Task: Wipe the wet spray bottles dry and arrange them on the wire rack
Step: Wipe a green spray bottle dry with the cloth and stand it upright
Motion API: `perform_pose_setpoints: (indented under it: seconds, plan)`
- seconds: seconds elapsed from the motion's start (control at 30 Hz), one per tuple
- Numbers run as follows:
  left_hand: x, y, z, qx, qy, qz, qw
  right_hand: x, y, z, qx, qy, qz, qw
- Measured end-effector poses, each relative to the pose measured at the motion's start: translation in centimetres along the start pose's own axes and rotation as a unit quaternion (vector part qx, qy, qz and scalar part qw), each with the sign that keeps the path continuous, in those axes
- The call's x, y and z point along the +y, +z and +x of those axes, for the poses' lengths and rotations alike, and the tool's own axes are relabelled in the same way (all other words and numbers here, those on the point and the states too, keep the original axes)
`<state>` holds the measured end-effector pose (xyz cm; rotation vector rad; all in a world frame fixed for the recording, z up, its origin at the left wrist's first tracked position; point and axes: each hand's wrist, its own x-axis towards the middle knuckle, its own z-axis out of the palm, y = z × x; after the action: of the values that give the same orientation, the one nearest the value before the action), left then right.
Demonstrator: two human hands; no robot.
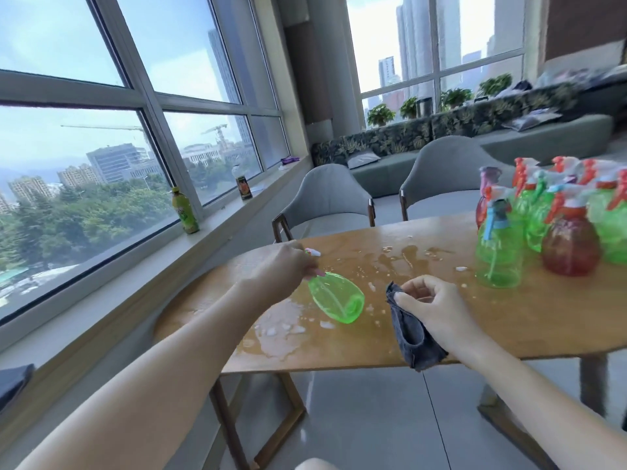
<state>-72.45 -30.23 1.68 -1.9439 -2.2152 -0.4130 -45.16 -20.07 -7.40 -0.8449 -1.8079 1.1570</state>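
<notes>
Gripping green spray bottle (336, 301) by its neck, left hand (283, 269); right hand (429, 305) pinches dark cloth (412, 334) over wet counter (509, 320).

Tilted green spray bottle (336, 301), wet table (509, 320)

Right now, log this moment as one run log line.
left hand: grips green spray bottle by its head | right hand: holds dark cloth | table: wet | cloth not touching bottle
</notes>
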Motion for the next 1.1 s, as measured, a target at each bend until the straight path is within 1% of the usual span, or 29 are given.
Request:
perform_pose_setpoints:
  seconds: [0.07, 0.13, 0.17, 0.23, 0.3, 0.47, 0.53, 0.6, 0.67, 0.73, 0.8, 0.83, 0.9, 1.0, 1.1]
  plan:
    - [3.3, 0.3, 1.9, -0.037, 0.071, 0.060, 0.995, 0.4, -1.7, -0.4, 0.013, 0.007, -0.010, 1.000]
    - [6.4, 0.2, 3.3, -0.080, 0.111, 0.117, 0.984, 0.8, -3.3, -0.6, 0.029, 0.013, -0.023, 0.999]
    - [7.9, 0.3, 3.9, -0.086, 0.132, 0.139, 0.978, 1.0, -4.0, -0.6, 0.037, 0.014, -0.028, 0.999]
    - [10.3, 0.6, 4.8, -0.094, 0.146, 0.171, 0.970, 1.4, -5.2, -0.8, 0.051, 0.019, -0.034, 0.998]
    - [11.9, 0.9, 5.5, -0.093, 0.161, 0.181, 0.966, 1.7, -6.2, -1.0, 0.058, 0.024, -0.040, 0.997]
    - [11.8, 1.3, 6.1, -0.089, 0.149, 0.176, 0.969, 2.0, -6.9, -1.5, 0.057, 0.029, -0.056, 0.996]
    - [11.0, 1.3, 5.7, -0.070, 0.139, 0.154, 0.976, 1.9, -7.0, -1.7, 0.056, 0.029, -0.058, 0.996]
    - [9.8, 1.4, 5.2, -0.032, 0.136, 0.119, 0.983, 1.7, -6.9, -1.8, 0.051, 0.028, -0.061, 0.996]
    - [8.5, 1.8, 4.1, 0.011, 0.114, 0.069, 0.991, 1.5, -6.8, -1.9, 0.049, 0.028, -0.065, 0.996]
    - [7.3, 2.8, 2.0, 0.076, 0.078, -0.002, 0.994, 1.3, -6.8, -1.9, 0.049, 0.026, -0.066, 0.996]
    - [6.1, 4.7, -0.6, 0.133, 0.042, -0.105, 0.985, 1.2, -6.8, -1.9, 0.055, 0.019, -0.066, 0.996]
    - [5.6, 5.9, -1.8, 0.137, 0.020, -0.151, 0.979, 1.3, -6.8, -1.9, 0.059, 0.016, -0.066, 0.996]
    - [5.1, 8.4, -3.3, 0.106, -0.013, -0.213, 0.971, 1.5, -6.5, -1.7, 0.067, 0.012, -0.058, 0.996]
    - [5.0, 11.6, -3.4, 0.095, -0.014, -0.263, 0.960, 2.1, -5.6, -1.0, 0.068, 0.007, -0.018, 0.998]
    - [5.7, 13.4, -2.0, 0.074, -0.016, -0.290, 0.954, 2.7, -4.7, -0.1, 0.063, 0.004, 0.034, 0.997]
